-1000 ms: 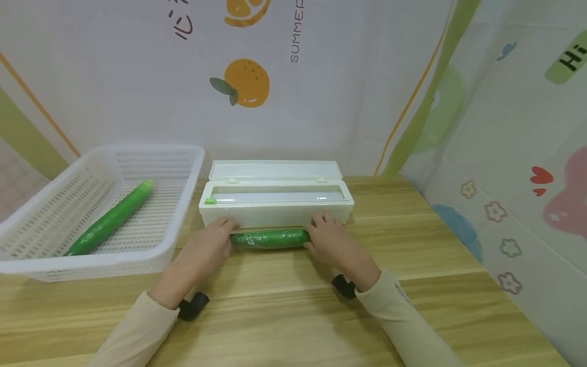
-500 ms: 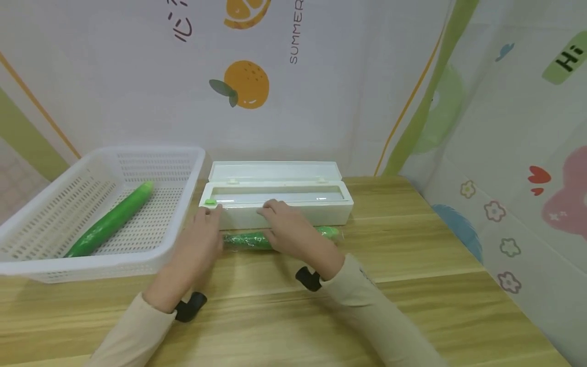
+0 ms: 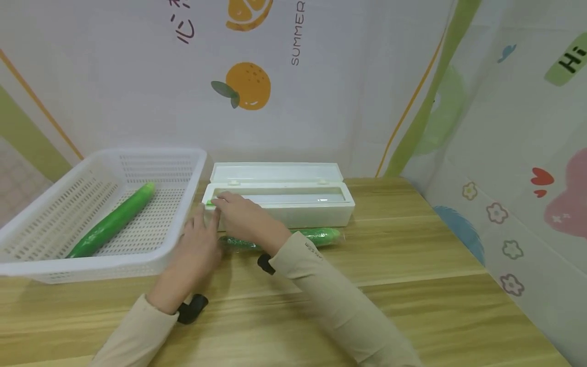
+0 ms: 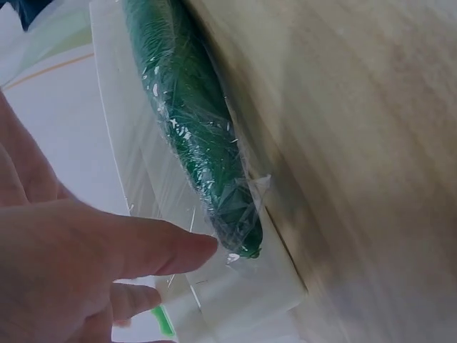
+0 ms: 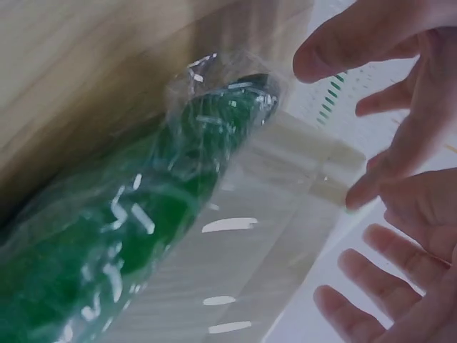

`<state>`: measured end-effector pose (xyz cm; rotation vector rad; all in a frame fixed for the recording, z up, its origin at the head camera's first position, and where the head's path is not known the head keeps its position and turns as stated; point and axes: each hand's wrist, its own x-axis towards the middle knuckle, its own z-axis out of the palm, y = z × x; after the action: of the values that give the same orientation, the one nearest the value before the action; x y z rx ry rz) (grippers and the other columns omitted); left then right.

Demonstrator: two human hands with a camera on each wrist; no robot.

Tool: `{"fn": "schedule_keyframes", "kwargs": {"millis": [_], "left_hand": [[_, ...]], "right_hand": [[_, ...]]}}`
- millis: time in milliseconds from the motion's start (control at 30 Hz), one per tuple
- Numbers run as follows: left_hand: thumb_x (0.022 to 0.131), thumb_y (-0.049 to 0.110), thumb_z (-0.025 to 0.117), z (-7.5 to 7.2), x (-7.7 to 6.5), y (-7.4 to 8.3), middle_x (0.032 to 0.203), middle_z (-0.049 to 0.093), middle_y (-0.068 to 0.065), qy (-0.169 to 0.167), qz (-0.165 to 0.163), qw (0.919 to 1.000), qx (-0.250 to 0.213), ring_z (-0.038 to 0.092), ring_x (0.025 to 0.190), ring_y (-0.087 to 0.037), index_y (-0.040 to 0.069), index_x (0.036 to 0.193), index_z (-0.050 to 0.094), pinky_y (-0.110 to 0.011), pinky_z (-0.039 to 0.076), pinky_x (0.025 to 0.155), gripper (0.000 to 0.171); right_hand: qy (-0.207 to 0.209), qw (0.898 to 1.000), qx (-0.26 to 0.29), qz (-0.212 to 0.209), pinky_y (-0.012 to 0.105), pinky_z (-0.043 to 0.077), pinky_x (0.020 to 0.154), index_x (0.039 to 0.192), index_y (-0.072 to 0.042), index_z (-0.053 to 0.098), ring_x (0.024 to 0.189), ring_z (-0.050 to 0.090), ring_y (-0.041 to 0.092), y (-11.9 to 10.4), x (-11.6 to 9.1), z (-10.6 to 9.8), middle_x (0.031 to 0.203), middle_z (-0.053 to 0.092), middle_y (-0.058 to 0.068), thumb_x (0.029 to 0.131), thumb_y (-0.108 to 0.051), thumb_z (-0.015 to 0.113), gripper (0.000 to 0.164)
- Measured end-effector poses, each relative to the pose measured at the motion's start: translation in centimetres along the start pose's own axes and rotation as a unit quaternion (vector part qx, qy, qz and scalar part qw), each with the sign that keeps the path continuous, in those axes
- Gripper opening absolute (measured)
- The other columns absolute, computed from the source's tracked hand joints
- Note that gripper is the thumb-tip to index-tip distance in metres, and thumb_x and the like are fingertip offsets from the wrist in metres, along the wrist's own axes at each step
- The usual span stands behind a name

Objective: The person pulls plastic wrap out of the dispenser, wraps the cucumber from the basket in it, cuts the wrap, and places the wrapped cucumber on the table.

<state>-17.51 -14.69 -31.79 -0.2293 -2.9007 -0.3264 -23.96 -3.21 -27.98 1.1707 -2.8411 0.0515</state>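
Observation:
A cucumber (image 3: 321, 236) wrapped in clear film lies on the table along the front of a white plastic wrap dispenser (image 3: 302, 216), whose lid is raised. My left hand (image 3: 197, 250) is at the dispenser's left end; in the left wrist view its thumb (image 4: 164, 246) points to the cucumber's dark end (image 4: 239, 221). One of its fingertips is right at the small green slider (image 4: 163, 321). My right hand (image 3: 249, 216) reaches over the cucumber to that same corner, hiding part of it. In the right wrist view its fingers (image 5: 375, 271) are spread and hold nothing.
To the left stands a white perforated basket (image 3: 183, 214) with an unwrapped cucumber (image 3: 112, 220) in it. Behind the wooden table (image 3: 412, 300) hangs a printed cloth (image 3: 137, 76), and another covers the right side.
My right hand has left the cucumber's right end and moved left to the slider. My left hand has let go of the other end and lifted toward the dispenser's corner.

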Motion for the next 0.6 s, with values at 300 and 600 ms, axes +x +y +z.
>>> {"fn": "schedule_keyframes", "kwargs": {"millis": [300, 600], "left_hand": [[0.086, 0.006, 0.056, 0.1, -0.2, 0.1, 0.142, 0.017, -0.038, -0.001, -0.002, 0.9996, 0.03, 0.034, 0.119, -0.056, -0.013, 0.135, 0.032, -0.059, 0.047, 0.083, 0.058], [0.088, 0.005, 0.053, 0.0, -0.3, 0.3, 0.142, 0.018, -0.039, 0.002, -0.003, 0.9997, 0.025, 0.04, 0.112, -0.055, -0.016, 0.131, 0.035, -0.058, 0.047, 0.081, 0.052]], "right_hand": [[-0.03, 0.998, -0.044, 0.026, 0.032, 0.039, 0.105, 0.145, -0.021, 0.033, 0.133, 0.037, 0.017, -1.1, 1.6, 0.5, 0.147, 0.035, -0.004, 0.098, -0.026, 0.042, 0.048], [-0.033, 0.993, -0.106, 0.026, 0.03, 0.046, 0.094, 0.144, -0.025, 0.034, 0.122, 0.042, 0.017, -1.3, 2.1, 0.9, 0.142, 0.037, -0.005, 0.098, -0.028, 0.043, 0.047]]}}
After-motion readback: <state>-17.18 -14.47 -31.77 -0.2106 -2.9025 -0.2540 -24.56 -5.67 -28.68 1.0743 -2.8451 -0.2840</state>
